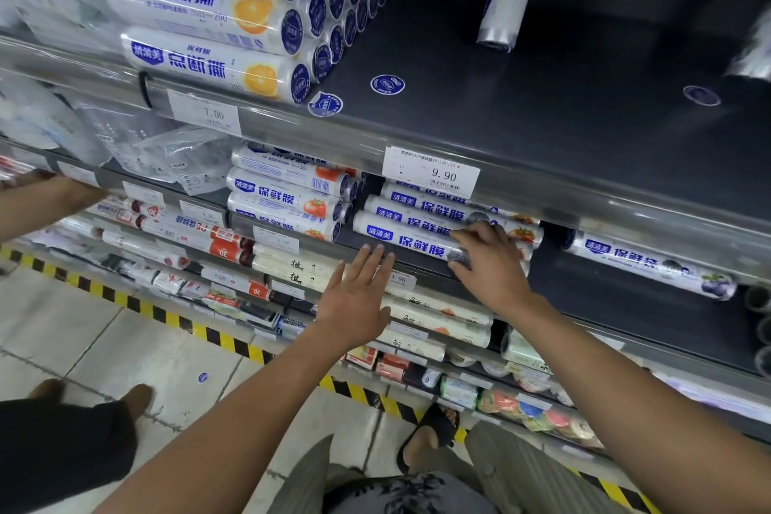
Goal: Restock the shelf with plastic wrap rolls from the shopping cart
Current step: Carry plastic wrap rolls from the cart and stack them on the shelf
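The right hand (492,267) hides part of the front white, blue-lettered plastic wrap roll (400,238). A blurred white roll (751,54) is cut by the right edge. The white price tag (204,113)'s fine print is illegible.

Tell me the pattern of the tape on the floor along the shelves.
The tape has yellow and black diagonal stripes; head view shows it best.

We see white plastic wrap rolls (400,240) lettered in blue; upper rolls (200,8) bear orange slices; the shelf (542,96) is dark grey; floor tape (167,315) striped yellow and black.
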